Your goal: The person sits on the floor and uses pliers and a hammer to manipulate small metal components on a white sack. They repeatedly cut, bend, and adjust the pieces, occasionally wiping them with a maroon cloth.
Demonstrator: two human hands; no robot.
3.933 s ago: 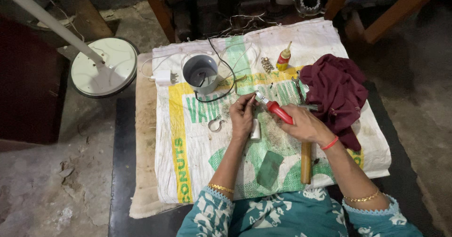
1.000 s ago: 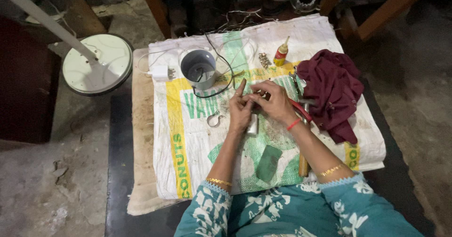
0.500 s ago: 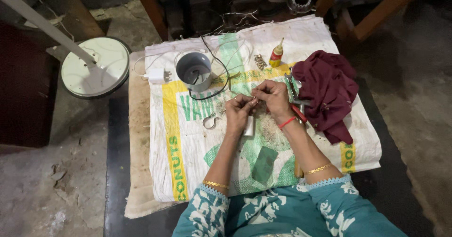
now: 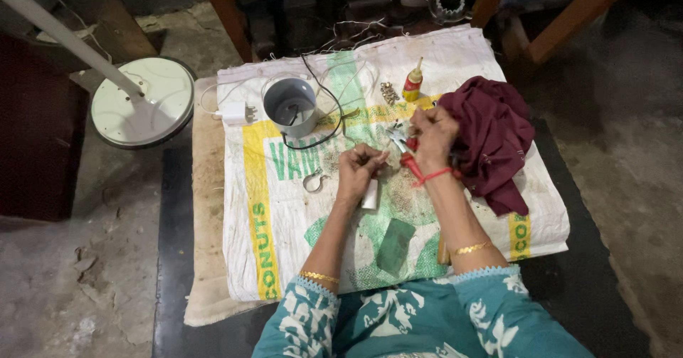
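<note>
My right hand grips red-handled pliers, whose jaws point left toward my left hand. My left hand hovers over the printed white sack. Its fingertips pinch a small thin piece that is too small to make out. A short white tube sits just under the left hand; I cannot tell whether the hand holds it. A bent metal ring lies on the sack to the left of that hand.
Farther back are a grey cup, a looping black wire, a white plug, small metal pieces and a little yellow-and-red bottle. A maroon cloth lies right. A dark green flat piece, a wooden handle and a white stand base are also here.
My hands were together over the small piece; the right hand with the pliers has now drawn away to the right, while the left hand stays pinched in place.
</note>
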